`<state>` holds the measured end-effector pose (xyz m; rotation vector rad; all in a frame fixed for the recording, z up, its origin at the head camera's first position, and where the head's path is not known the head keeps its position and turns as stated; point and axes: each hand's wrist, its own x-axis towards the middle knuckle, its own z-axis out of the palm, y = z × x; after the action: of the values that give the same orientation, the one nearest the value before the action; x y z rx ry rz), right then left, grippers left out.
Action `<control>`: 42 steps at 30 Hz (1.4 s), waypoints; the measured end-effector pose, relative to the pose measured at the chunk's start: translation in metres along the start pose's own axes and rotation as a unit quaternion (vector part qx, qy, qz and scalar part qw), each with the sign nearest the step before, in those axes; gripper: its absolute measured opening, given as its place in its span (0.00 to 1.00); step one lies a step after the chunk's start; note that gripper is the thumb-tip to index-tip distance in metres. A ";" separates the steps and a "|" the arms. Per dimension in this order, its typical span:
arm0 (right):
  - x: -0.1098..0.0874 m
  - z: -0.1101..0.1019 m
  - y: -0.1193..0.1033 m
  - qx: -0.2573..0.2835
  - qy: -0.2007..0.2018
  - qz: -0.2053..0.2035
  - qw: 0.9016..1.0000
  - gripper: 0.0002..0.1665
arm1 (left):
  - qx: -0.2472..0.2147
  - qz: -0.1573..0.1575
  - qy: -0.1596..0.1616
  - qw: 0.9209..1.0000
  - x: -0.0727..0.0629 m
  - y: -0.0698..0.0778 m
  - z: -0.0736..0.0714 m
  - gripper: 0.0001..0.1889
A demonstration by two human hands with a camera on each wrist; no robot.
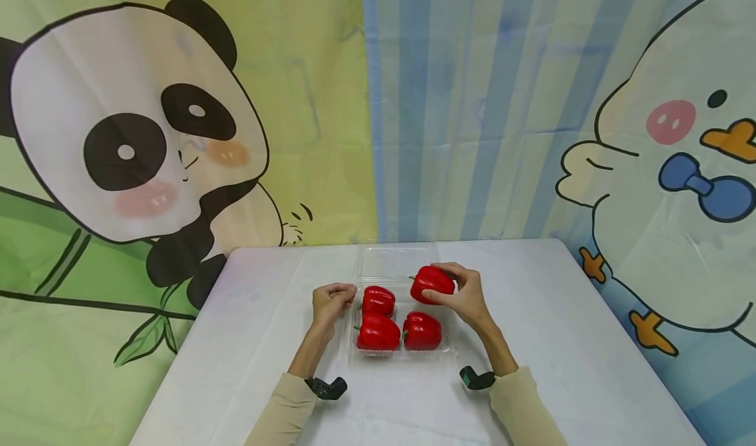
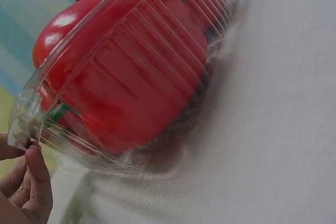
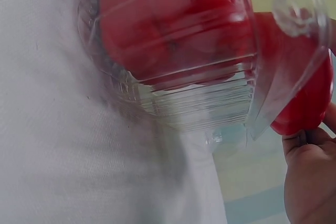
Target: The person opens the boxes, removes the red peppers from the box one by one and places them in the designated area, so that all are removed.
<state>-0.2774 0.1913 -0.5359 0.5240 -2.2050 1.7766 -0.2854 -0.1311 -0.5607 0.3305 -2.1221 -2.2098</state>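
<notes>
A see-through plastic box (image 1: 447, 342) with thin ridges in its sides sits on the white, cloth-covered surface (image 1: 543, 354). Its flat, clear lid (image 1: 394, 262) lies open at the far side.

Three shiny red peppers are in the box. One red pepper at the back left (image 1: 378, 300) sits right behind the big red pepper at the front left (image 1: 378, 332). The red pepper at the front right (image 1: 422, 332) is beside that big one. Little green stems poke out of the front two.

The right hand (image 1: 468, 296) is partly closed, with the thumb and fingers around one more shiny red pepper (image 1: 432, 284). It holds this one at the back right corner of the box — I cannot tell if the pepper touches the bottom. Its stem points left.

The left hand (image 1: 332, 303) has its fingers bent in, and the thumb and a finger pinch the clear edge at the box's back left corner.

Both arms have tan sleeves (image 1: 283, 408), and each wrist wears a small black camera (image 1: 327, 388). Behind the surface hang picture cloths — a big panda (image 1: 132, 124) is on the left, and a white bird (image 1: 667, 256) with a blue bow is on the right.
</notes>
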 end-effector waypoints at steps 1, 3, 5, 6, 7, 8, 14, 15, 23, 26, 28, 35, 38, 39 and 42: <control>0.000 0.000 0.000 0.002 0.004 0.002 1.000 0.34 | 0.001 0.000 0.000 1.000 0.000 0.000 0.000 0.10; 0.000 0.000 0.000 0.006 0.010 0.004 1.000 0.34 | 0.003 0.000 0.000 1.000 0.000 0.000 0.000 0.10; -0.001 -0.001 0.000 0.009 0.016 0.007 1.000 0.34 | 0.004 0.000 0.001 1.000 0.000 0.000 0.000 0.10; -0.001 -0.001 0.001 0.011 0.019 0.007 1.000 0.33 | 0.004 0.000 0.001 1.000 0.000 0.001 0.001 0.10; -0.001 -0.001 0.001 0.012 0.022 0.007 1.000 0.33 | 0.005 0.000 0.001 1.000 0.000 0.001 0.001 0.10; -0.001 -0.002 0.001 0.014 0.024 0.008 1.000 0.33 | 0.003 0.000 0.001 1.000 0.000 0.001 0.001 0.10; -0.001 -0.003 0.003 0.016 0.036 0.011 0.999 0.33 | -0.005 0.000 0.000 1.000 0.001 0.002 0.001 0.09; -0.001 -0.003 0.003 0.015 0.038 0.011 0.999 0.33 | -0.004 -0.001 0.001 1.000 0.001 0.002 0.001 0.09; -0.001 -0.003 0.004 0.008 0.046 0.005 0.999 0.34 | -0.006 0.002 0.001 1.000 0.002 0.002 0.001 0.10; -0.001 -0.004 0.005 0.010 0.050 0.004 0.999 0.33 | -0.006 0.003 0.002 1.000 0.002 0.002 0.001 0.10; -0.002 -0.004 0.005 0.012 0.055 0.004 0.998 0.33 | -0.004 0.004 0.003 1.000 0.001 0.002 0.002 0.10; -0.005 -0.004 0.004 0.015 0.068 0.005 0.998 0.33 | -0.005 0.005 0.002 1.000 -0.002 0.001 0.001 0.11; -0.004 -0.004 0.005 0.014 0.068 0.006 0.998 0.32 | -0.004 0.003 0.004 1.000 -0.001 0.001 0.001 0.11; -0.004 -0.005 0.005 0.013 0.069 0.006 0.998 0.32 | -0.003 0.003 0.004 1.000 -0.001 0.001 0.000 0.11; -0.005 -0.006 0.006 0.010 0.071 0.008 0.997 0.32 | -0.001 0.004 0.006 1.000 -0.001 0.001 0.000 0.10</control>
<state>-0.2762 0.1985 -0.5422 0.3735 -2.1033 1.7862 -0.2848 -0.1305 -0.5598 0.3328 -2.1123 -2.1988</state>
